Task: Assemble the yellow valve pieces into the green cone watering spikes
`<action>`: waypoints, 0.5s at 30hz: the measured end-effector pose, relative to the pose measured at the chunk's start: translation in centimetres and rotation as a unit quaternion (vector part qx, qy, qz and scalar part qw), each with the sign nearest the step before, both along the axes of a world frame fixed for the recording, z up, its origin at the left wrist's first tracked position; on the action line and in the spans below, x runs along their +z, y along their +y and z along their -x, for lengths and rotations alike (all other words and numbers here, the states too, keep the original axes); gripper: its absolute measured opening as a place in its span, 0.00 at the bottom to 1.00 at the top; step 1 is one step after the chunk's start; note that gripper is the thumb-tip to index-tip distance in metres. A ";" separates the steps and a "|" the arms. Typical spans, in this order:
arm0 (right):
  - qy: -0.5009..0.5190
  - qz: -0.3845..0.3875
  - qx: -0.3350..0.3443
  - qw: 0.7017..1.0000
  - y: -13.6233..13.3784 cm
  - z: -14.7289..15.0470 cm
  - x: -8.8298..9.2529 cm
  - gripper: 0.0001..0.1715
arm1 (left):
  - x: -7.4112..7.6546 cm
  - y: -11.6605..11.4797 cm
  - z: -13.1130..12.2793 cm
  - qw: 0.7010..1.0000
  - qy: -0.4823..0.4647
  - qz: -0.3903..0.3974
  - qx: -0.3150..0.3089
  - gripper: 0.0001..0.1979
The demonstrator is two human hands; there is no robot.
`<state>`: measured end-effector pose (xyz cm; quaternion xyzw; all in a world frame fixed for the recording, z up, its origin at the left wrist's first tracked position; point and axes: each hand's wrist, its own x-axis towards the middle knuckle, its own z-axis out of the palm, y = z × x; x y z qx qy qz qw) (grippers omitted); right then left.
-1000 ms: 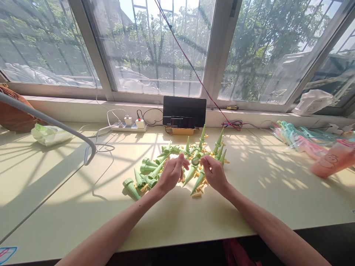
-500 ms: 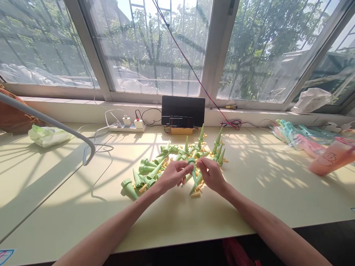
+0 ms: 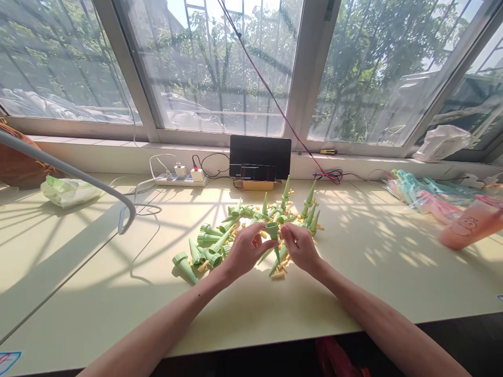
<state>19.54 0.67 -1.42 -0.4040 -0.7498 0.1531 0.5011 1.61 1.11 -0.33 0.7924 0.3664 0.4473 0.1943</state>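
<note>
Pale surface (image 3: 129, 314), sun-striped, windows (image 3: 220, 68) across top of frame. Head view: green cone (image 3: 272, 230) at frame centre, wide end up, tapering to a narrow point below. Left hand (image 3: 244, 250) part-curled, thumb and finger gripping it. Right hand (image 3: 302, 245) curled, fingertips beside its rim; can't tell if they grip anything. More green cones (image 3: 214, 236), yellow pieces (image 3: 278, 275) around. Pink cup (image 3: 467, 226), right: cartoon print. Sticker (image 3: 8, 360), lower left: cut off, unreadable.

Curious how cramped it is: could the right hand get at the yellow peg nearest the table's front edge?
Probably yes: nothing covers the yellow peg, though the right hand is busy beside the held green cone.
</note>
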 end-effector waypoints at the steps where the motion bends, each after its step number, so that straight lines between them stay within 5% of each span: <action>1: -0.001 0.000 -0.001 1.000 0.0 0.0 -0.1 0.22 | 0.0 0.0 0.0 1.000 0.001 -0.002 0.000 0.14; 8: 0.000 -0.001 -0.003 1.000 0.1 0.0 -0.2 0.22 | 0.3 -0.4 -0.2 0.999 -0.020 0.029 -0.015 0.12; 15: -0.005 -0.011 0.011 1.000 -0.2 0.1 0.3 0.21 | 0.9 -0.4 -0.4 0.964 -0.134 0.211 -0.093 0.19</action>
